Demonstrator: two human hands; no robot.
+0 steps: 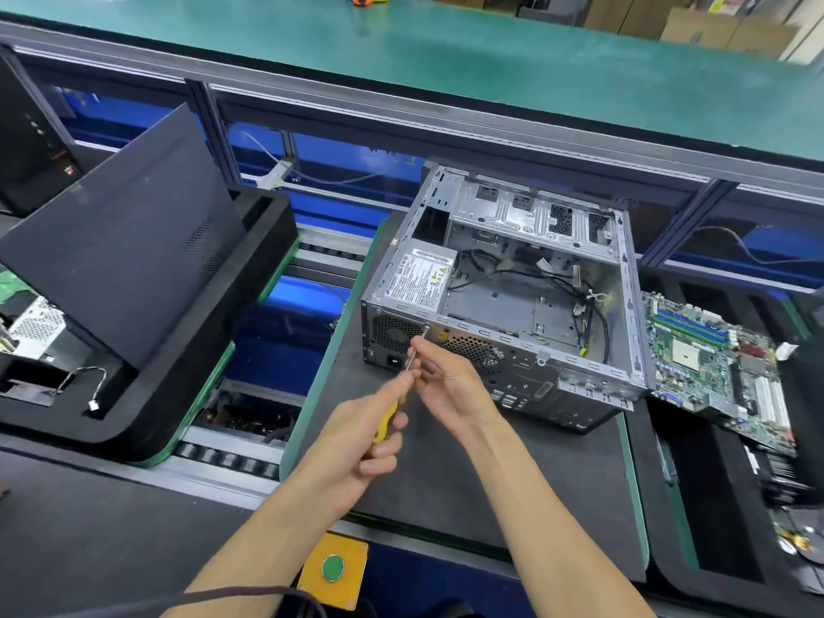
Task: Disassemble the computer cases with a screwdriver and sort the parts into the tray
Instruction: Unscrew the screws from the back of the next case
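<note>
With the computer case point(504, 296) lying open on the tabletop point(446, 461), I am on the step of removing a rear-panel screw point(428, 326) beside the power supply point(419, 278). My left hand point(370, 434) grasps the handle of the screwdriver point(392, 403), and my right hand point(450, 372) pinches its shaft to steady the tip on the screw. The next move calls for firm axial pressure while turning, so that the tip does not slip.
</note>
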